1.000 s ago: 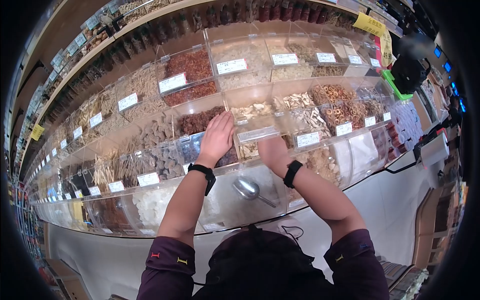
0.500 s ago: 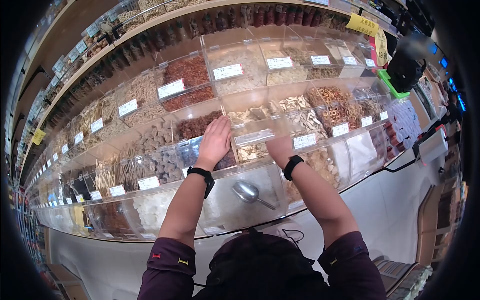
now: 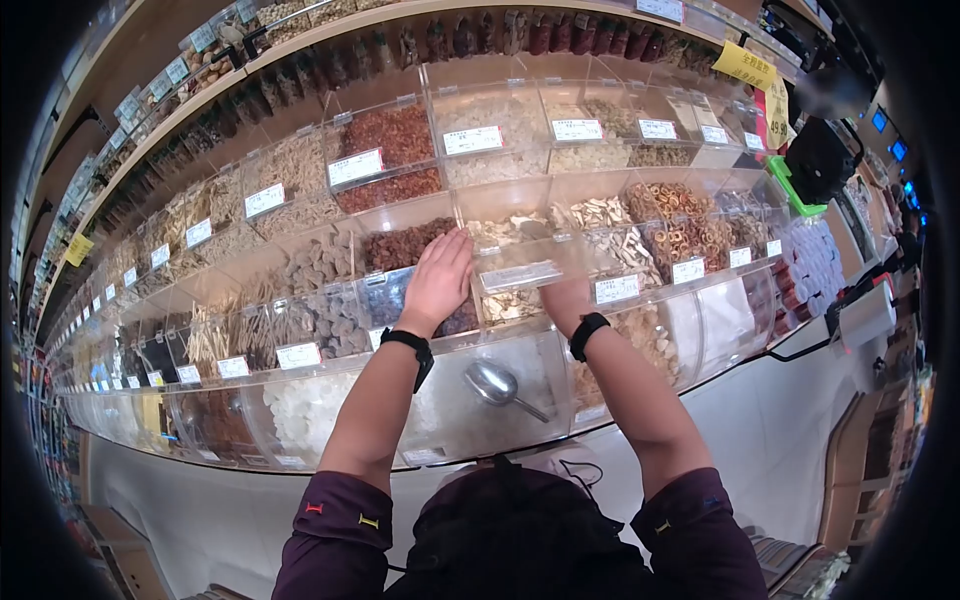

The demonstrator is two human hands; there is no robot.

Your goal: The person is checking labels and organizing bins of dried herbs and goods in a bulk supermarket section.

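Note:
My left hand (image 3: 440, 272) rests with fingers stretched out and held side by side on the clear bin front, at the right edge of a bin of dark reddish-brown dried fruit (image 3: 388, 246). My right hand (image 3: 566, 294) is at the right side of the neighbouring bin of pale dried slices (image 3: 505, 229). Motion smears its fingers, so I cannot make out whether they hold anything. A white label (image 3: 522, 276) on that bin's front lies between my hands. Below them a metal scoop (image 3: 493, 382) sits over a bin of white contents.
Tiered clear bins of dried goods stretch to both sides, with dried rings (image 3: 682, 230) to the right and orange-red dried pieces (image 3: 388, 143) behind. Stacked lidded tubs (image 3: 808, 255) and a black device on a green base (image 3: 797, 188) stand at the right end. Hanging packets line the back.
The view has shifted slightly, moving the bins a little right in the picture. My left hand stays on the bin front. My right hand remains blurred beside the dried slices.

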